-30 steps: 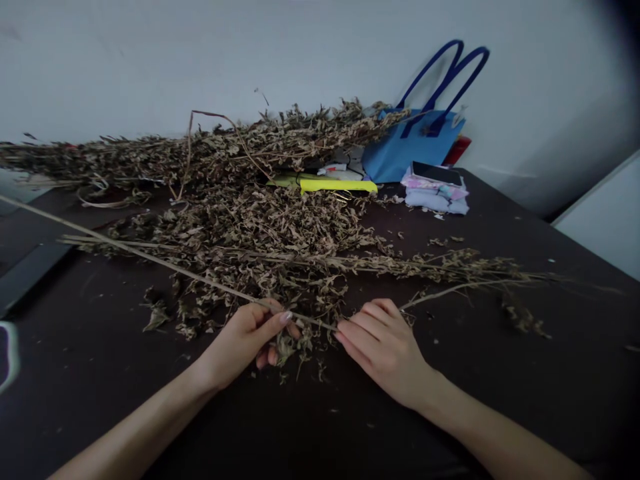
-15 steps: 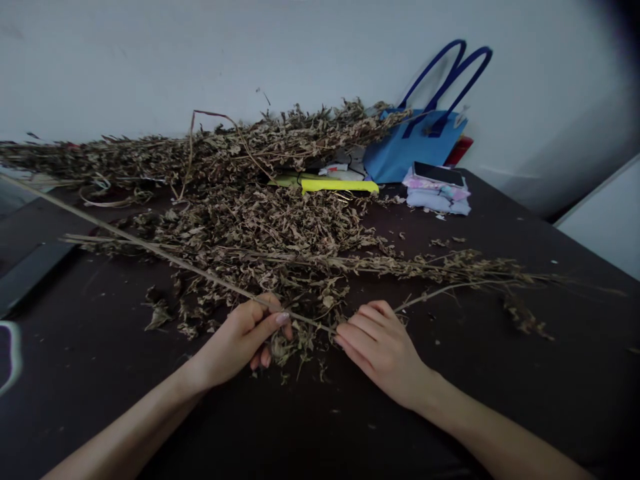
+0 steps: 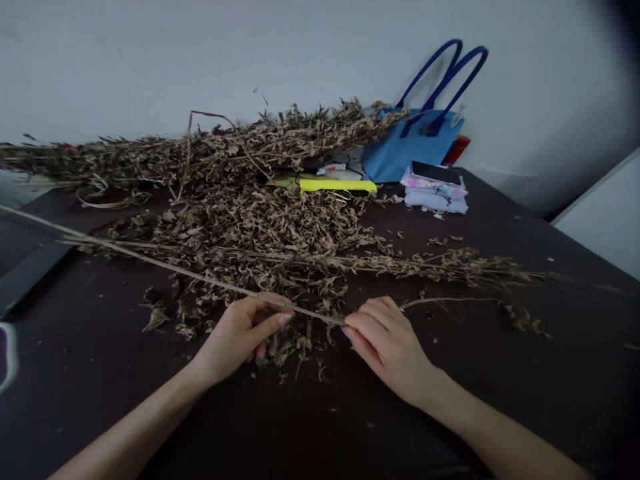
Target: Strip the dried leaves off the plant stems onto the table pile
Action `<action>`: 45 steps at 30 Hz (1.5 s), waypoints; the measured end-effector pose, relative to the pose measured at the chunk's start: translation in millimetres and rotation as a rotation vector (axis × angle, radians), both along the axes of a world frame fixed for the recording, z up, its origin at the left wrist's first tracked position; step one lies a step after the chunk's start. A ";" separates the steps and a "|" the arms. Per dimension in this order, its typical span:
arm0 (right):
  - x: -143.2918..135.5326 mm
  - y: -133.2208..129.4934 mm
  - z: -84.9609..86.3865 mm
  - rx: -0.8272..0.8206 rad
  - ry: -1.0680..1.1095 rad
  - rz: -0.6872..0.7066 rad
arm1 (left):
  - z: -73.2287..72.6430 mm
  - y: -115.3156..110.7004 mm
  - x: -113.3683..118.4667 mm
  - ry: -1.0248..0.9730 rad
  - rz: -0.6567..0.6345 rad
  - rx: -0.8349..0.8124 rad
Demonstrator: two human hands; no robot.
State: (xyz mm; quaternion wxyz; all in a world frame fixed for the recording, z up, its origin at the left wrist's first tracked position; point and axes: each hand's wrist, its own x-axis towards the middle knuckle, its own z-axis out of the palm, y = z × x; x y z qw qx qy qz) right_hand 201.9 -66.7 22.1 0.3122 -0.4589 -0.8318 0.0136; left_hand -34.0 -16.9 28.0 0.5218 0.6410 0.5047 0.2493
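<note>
Dried stem [image 3: 200, 276] has dipped at its left end! | left hand [image 3: 240, 339] pinches it, right hand [image 3: 387, 343] grips farther right | slanting over the dried-leaf pile [image 3: 285, 227] | looks light, stiff, brittle: pinch gently where bare

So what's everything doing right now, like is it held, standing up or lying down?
Long stem: held, bare toward its left end.
Left hand: closed on it.
Right hand: closed on it too.
Loose leaves: dry, curled, heaped.
Back bundle: dry, leafy, lying sideways.
Blue bag: standing, handles up.
Phone: lying flat, screen dark.
</note>
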 end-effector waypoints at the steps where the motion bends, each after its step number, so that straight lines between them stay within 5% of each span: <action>1: -0.4 -0.6 0.8 -0.004 0.006 0.003 | 1.0 -0.3 0.7 -0.026 0.016 -0.008; 11: -6.8 2.3 -0.2 -0.017 -0.002 0.002 | 0.7 -12.5 16.9 -0.498 -0.010 -0.261; 21: -8.5 1.9 -2.7 -0.002 -0.036 0.022 | -13.1 -10.4 23.0 -0.461 -0.111 -0.194; 29: -10.7 -2.4 -5.2 -0.023 -0.016 0.052 | -6.8 -10.3 23.1 -0.196 0.002 -0.145; 45: -7.9 2.6 -8.6 -0.015 -0.042 0.018 | 0.7 -11.9 17.7 -0.051 0.006 -0.137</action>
